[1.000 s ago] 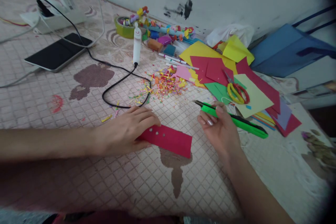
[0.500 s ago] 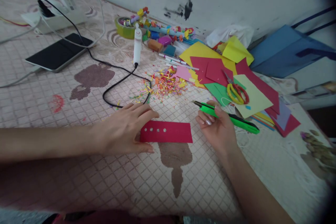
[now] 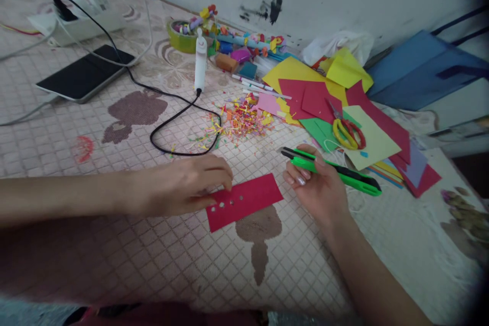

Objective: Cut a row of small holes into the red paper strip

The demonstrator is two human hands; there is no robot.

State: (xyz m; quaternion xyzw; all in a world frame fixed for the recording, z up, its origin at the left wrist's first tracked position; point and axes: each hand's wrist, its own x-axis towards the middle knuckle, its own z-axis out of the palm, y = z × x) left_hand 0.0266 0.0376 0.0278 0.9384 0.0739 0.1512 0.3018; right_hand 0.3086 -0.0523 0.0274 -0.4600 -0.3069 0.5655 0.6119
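Note:
A strip of red paper (image 3: 256, 194) with a row of small holes near its left half lies tilted on the patterned cloth. My left hand (image 3: 194, 183) is at the strip's upper left, thumb and fingers apart, the fingertips touching or just over its edge. To the right of the strip, my right hand (image 3: 317, 181) is closed around a green and black utility knife (image 3: 353, 178). The knife's blade end points left, above the cloth, and a short bit of blade shows.
Behind the strip lie paper scraps (image 3: 244, 119), a black cord (image 3: 153, 135) and a white glue gun-like tool (image 3: 200, 63). Coloured paper sheets (image 3: 378, 137) and scissors (image 3: 346, 132) are at right. A tablet (image 3: 86, 74) and power strip (image 3: 76, 23) are at left.
The red strip has turned, its right end up and its left end nearer me. My left hand's fingers have drawn in from lying over it. My right hand keeps the knife almost still.

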